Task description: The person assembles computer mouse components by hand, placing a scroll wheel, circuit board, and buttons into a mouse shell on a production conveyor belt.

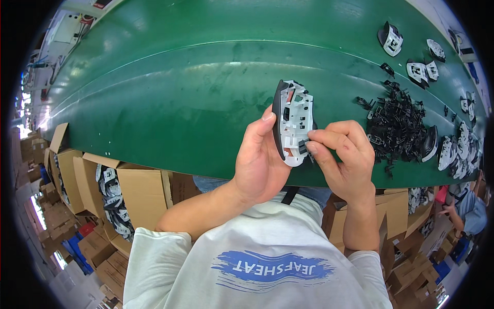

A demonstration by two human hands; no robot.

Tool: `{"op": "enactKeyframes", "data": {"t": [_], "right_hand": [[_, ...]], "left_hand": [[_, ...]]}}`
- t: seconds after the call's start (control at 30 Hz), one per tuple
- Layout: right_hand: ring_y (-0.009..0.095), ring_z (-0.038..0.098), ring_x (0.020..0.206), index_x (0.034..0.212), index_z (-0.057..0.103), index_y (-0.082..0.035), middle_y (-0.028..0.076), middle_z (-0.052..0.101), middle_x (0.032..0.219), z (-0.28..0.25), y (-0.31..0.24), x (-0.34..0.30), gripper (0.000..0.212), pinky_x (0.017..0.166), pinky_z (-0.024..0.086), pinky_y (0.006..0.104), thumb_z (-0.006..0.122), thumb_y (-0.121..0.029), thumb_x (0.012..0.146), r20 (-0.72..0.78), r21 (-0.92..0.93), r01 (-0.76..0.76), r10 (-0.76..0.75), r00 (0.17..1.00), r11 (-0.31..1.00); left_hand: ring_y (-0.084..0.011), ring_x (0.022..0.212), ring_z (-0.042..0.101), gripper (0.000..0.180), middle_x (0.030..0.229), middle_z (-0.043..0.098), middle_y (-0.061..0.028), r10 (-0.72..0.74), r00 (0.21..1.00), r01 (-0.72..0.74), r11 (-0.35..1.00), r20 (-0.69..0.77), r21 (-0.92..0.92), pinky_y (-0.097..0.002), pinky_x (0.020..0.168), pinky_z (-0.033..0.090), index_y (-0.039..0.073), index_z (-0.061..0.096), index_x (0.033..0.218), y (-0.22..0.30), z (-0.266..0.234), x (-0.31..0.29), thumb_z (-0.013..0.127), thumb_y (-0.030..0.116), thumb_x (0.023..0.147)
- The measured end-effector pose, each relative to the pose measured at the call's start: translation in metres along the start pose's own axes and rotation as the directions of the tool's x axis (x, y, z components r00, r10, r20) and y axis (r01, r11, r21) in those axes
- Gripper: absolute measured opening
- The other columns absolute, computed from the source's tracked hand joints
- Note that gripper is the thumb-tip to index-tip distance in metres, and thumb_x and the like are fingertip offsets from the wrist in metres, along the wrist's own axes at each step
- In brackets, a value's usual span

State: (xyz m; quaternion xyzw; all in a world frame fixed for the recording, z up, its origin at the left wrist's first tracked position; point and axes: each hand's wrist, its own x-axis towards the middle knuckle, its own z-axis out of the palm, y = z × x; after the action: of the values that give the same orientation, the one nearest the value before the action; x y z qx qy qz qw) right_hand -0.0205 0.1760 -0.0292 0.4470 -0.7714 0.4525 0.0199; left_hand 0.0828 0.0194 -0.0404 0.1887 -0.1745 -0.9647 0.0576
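Observation:
My left hand (261, 166) is closed around a curved plastic housing (303, 112), white on its ribbed inner side with a black outer shell. The housing stands roughly upright above the green table, its hollow side turned to the right. Between thumb and forefinger my right hand (349, 158) pinches a small black plastic clip (302, 146). The clip is at the lower part of the housing's inner side; whether it is seated there I cannot tell.
A heap of small black plastic clips (395, 123) lies on the green table (170, 92) to the right. Several similar housings (393, 40) are scattered beyond and beside it. Below the table's near edge, cardboard boxes (144, 188) hold more housings. Another person (465, 206) is at far right.

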Motion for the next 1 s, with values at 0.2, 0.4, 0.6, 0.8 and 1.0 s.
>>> {"op": "enactKeyframes", "data": {"t": [0.2,0.4,0.6,0.8,1.0], "right_hand": [[0.025,0.072,0.078,0.103,0.078,-0.006,0.009,0.075,0.095,0.007,-0.002,-0.003,0.021,0.068,0.057,0.0349,0.088,-0.006,0.085,0.029,0.174,-0.011,0.006,1.000,0.985],[0.025,0.073,0.072,0.102,0.077,-0.007,0.011,0.079,0.093,0.006,-0.010,-0.001,0.023,0.068,0.059,0.0336,0.087,0.003,0.084,-0.115,0.222,-0.098,0.126,0.985,0.970],[0.024,0.073,0.076,0.099,0.077,-0.009,0.006,0.080,0.093,0.008,-0.003,0.013,0.027,0.071,0.058,0.0342,0.088,0.003,0.078,-0.189,-0.034,0.140,-0.143,0.971,0.990],[0.024,0.072,0.078,0.095,0.076,-0.010,0.003,0.077,0.087,-0.014,-0.003,0.012,0.032,0.073,0.057,0.0354,0.085,0.005,0.068,-0.011,0.000,0.156,-0.156,0.988,0.988],[0.023,0.069,0.074,0.091,0.075,-0.010,0.002,0.076,0.086,-0.011,-0.005,0.018,0.031,0.070,0.057,0.0357,0.085,0.005,0.065,-0.047,-0.054,0.234,-0.237,0.970,0.971]], "left_hand": [[-0.0237,0.127,0.064,0.057,0.145,0.063,-0.0118,0.140,0.989,-0.130,0.975,-0.044,0.181,-0.0417,0.111,0.049,0.010,0.044,0.160,-0.005,0.002,-0.005,0.039,0.037,0.110],[-0.0226,0.138,0.057,0.065,0.153,0.058,-0.0108,0.100,0.995,-0.104,0.965,0.027,0.242,-0.0418,0.117,0.043,0.010,0.037,0.164,-0.003,0.000,-0.008,0.044,0.038,0.107],[-0.0213,0.144,0.052,0.071,0.158,0.052,-0.0110,0.000,0.994,-0.020,0.984,0.113,0.177,-0.0409,0.122,0.040,0.008,0.028,0.168,0.000,0.007,-0.016,0.047,0.034,0.106],[-0.0187,0.144,0.051,0.073,0.158,0.050,-0.0087,-0.080,0.986,0.062,0.990,0.147,0.128,-0.0395,0.120,0.041,0.007,0.022,0.170,-0.002,-0.002,-0.020,0.049,0.031,0.107],[-0.0177,0.145,0.050,0.071,0.159,0.048,-0.0072,-0.181,0.977,0.150,0.961,0.117,0.231,-0.0391,0.119,0.042,0.008,0.021,0.171,0.006,0.012,-0.021,0.046,0.031,0.108]]}}
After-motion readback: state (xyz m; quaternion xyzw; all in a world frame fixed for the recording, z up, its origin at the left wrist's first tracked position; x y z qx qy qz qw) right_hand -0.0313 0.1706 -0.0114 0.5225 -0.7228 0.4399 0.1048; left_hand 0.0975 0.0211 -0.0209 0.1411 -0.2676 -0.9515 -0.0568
